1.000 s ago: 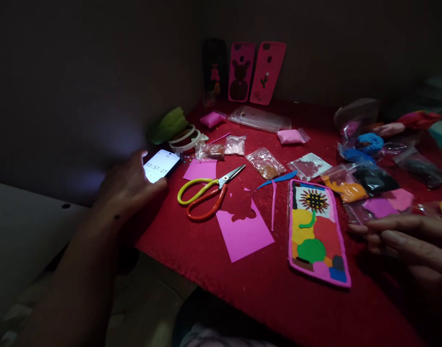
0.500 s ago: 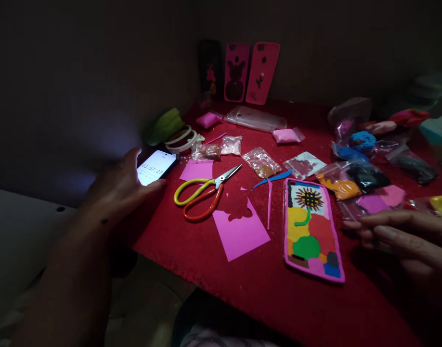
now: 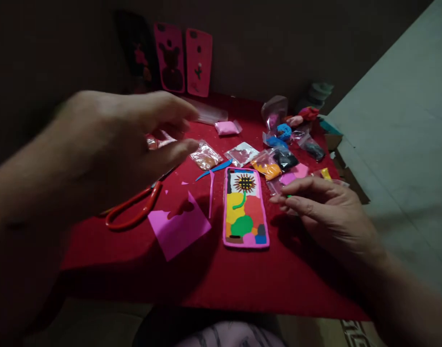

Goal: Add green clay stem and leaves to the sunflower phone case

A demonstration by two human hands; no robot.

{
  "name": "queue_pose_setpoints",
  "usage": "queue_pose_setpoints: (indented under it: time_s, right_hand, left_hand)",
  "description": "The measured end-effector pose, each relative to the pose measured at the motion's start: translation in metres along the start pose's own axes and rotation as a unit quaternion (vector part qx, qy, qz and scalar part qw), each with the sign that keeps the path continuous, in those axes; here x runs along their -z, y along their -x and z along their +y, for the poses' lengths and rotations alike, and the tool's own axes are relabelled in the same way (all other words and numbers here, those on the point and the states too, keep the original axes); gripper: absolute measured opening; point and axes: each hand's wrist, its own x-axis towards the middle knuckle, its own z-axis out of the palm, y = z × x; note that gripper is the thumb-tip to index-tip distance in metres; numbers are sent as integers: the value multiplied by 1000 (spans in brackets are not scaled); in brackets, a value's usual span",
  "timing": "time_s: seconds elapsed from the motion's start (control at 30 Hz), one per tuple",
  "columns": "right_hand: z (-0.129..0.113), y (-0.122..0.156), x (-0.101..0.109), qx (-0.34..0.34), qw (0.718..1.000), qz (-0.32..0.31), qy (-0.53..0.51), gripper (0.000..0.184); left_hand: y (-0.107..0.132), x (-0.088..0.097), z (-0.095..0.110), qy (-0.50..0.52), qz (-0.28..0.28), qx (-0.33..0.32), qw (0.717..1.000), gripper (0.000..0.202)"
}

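a flat rectangular phone case with a raised pink rim and a patchwork of coloured clay (image 3: 255,205) lies face up on the red cloth-covered table (image 3: 206,286), between the two hands and nearer the right one. its top shows a brown-petalled sunflower on white, with a curved green stem running down over yellow. the right hand (image 3: 329,212) is just beside the case's right edge, its thumb and fingertips pinched on a tiny bright green piece (image 3: 289,196), mostly hidden by the fingers. the left hand (image 3: 122,127), blurred, hangs above the left part of the table, thumb and fingers parted, with nothing seen between them. below it, partly covered by the arm, lie scissors with a red loop handle (image 3: 154,197). a pink sheet with a ragged cut-out edge (image 3: 183,233) lies right of them, and a thin pink strip (image 3: 211,195) stretches between that sheet and the case. a slim blue pointed tool (image 3: 214,169) lies near the strip's upper end. beyond the right hand are a clear bag of orange clay (image 3: 269,169) and a clear bag of black clay (image 3: 286,159), touching each other.
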Motion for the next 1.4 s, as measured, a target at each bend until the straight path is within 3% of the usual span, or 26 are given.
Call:
queue_pose_setpoints:
  time_s: [0.07,0.17,0.4,0.63,0.73,1.2,1.4]
  right_hand:
    - [0,0,1,15,1000,-18,-13,12]
    - [-1,1,1,20,998,-46,-28,11]
    - [-9,-2,-9,-68,986,-73,-135,10]
    - [-9,-6,-15,-135,961,-108,-216,15]
    - [-4,-5,-17,-137,956,-117,-233,15]
    - [2,-2,-18,-139,950,-118,-253,23]
    - [4,-4,-16,-134,953,-100,-252,23]
  left_hand:
    - [-9,-9,27,45,-5,-104,994,28]
    - [-13,-26,53,64,-14,-155,986,23]
    - [-3,-51,77,218,-39,-85,971,23]
    - [9,-60,78,413,-94,36,905,20]
    - [14,-65,78,451,-113,50,884,21]
    - [22,-70,71,337,-5,-36,941,14]
    - [20,-75,66,351,-5,-17,936,17]
